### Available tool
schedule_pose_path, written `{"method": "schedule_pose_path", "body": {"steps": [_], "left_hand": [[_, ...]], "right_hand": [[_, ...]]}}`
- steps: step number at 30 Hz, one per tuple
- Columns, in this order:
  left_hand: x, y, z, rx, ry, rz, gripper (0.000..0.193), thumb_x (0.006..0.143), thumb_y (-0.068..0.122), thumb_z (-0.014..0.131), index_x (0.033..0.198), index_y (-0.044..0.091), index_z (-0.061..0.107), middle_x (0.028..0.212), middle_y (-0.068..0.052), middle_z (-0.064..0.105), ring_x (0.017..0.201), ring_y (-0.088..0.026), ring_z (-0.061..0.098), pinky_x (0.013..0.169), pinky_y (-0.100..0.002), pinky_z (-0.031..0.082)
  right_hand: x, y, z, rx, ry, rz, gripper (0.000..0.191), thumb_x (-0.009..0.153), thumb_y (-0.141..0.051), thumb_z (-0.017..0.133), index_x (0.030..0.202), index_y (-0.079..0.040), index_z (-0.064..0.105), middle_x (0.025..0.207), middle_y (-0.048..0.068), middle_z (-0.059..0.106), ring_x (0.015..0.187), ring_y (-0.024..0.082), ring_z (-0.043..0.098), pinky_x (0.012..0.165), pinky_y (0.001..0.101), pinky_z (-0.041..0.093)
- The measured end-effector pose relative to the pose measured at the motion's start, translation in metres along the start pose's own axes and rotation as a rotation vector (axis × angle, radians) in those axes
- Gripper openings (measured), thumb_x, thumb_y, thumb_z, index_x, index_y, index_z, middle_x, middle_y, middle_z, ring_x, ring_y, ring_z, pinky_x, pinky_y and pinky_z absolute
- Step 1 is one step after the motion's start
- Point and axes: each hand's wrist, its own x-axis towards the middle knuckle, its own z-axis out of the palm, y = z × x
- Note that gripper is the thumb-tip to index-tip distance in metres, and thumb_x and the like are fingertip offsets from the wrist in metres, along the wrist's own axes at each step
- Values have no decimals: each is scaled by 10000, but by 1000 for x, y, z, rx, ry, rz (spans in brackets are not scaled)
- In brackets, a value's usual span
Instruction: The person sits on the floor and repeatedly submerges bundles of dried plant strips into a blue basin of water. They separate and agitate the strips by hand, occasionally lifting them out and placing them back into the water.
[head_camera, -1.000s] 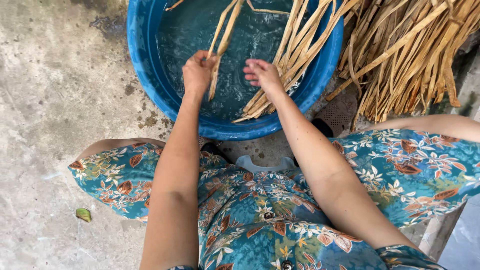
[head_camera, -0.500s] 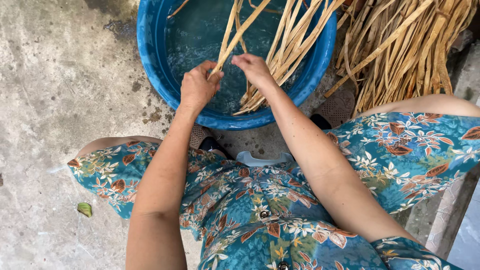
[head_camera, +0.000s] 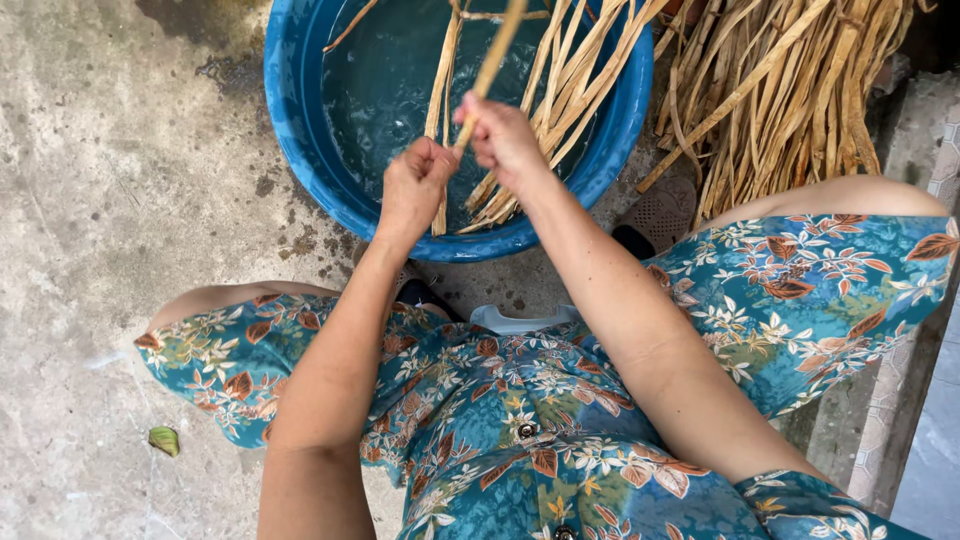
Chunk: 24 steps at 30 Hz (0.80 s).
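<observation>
Head view: the person sits low over a round blue basin half full of water, set on the bare concrete floor in front of the knees; both forearms reach out over its near rim. The right hand is closed in a fist around one long pale dried strip, which rises from the fist at a slant toward the far edge of the basin and blurs near the top; the left hand is also curled shut just below and beside it, seemingly pinching the lower end of the same strip, though the fingers hide the exact hold. More strips lie soaking, fanned across the right half of the basin with their ends over the near rim; a larger dry bundle rests on the floor against the basin's right side, beside a dark sandal. A small green leaf lies on the floor near the left knee.

As I judge it, the step in hand is working a single wet strip between the hands, pulled clear of the soaking bunch; the next move calls for a firm grip at both ends and an even draw along the strip's length, so that it neither tears nor slips back into the water.
</observation>
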Motion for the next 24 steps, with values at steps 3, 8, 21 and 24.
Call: {"method": "schedule_pose_path", "body": {"steps": [3,8,21,24], "left_hand": [[-9,20,-14,-99,-112,37,207,980,235,721,841,91,669,609,67,582,499,-22,442,455,-228,340],[-36,52,-81,-97,-174,8,156,984,183,737,856,112,684,611,87,520,497,-2,386,445,-192,285],[-29,34,-84,-79,-261,-87,134,982,128,686,1101,100,742,781,59,654,643,-11,546,551,-181,431],[-24,25,-69,-39,-341,-78,238,991,152,640,1218,125,704,830,81,703,648,-10,540,593,-186,471]], "right_hand": [[11,-16,-19,170,6,43,306,1025,-310,681,1027,-5,707,628,-52,496,462,37,384,394,207,291],[32,-66,-90,360,347,-42,275,975,-287,664,1021,-23,724,592,-19,551,412,44,397,352,185,305],[-9,-59,-6,-92,-145,-93,348,938,-398,708,1089,-87,748,704,-40,558,450,7,385,370,158,297],[-3,-41,0,-120,-54,-135,423,1006,-432,666,975,-15,726,652,-25,523,440,32,390,363,187,312]]}}
